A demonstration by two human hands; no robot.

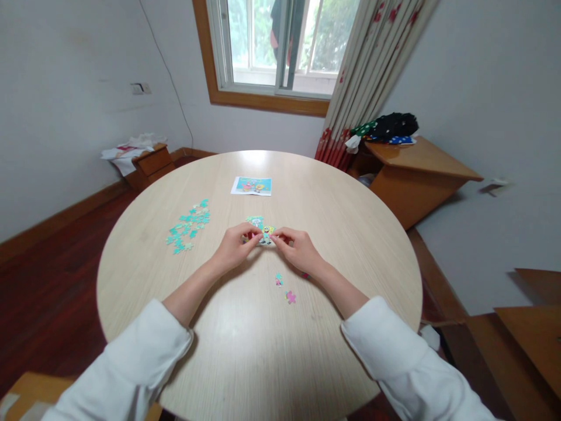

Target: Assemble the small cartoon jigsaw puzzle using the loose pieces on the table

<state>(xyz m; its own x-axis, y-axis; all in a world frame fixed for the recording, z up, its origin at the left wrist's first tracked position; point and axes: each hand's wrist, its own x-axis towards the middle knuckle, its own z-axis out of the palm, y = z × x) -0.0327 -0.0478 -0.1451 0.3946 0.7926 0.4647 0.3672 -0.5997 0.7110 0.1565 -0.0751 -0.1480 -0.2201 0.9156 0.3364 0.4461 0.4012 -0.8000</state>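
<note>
Near the middle of the round table lies a small joined cluster of jigsaw puzzle pieces [267, 240] with a yellow cartoon figure on it. My left hand [239, 242] pinches its left side, thumb and forefinger closed at the edge. From the right, my right hand [298, 245] grips the same cluster between thumb and fingertips. Both hands hide part of it. Closer to me are loose puzzle pieces, a pink one [290, 297] and a turquoise one [279, 279]. Another pink piece [305, 275] shows partly beside my right wrist.
Several loose turquoise pieces [188, 225] are spread on the left of the table [245, 351]. A picture sheet [251, 186] with cartoon figures lies toward the far side. Beyond the table stand a wooden cabinet [421, 158] with cloths on it and a small drawer unit [153, 161].
</note>
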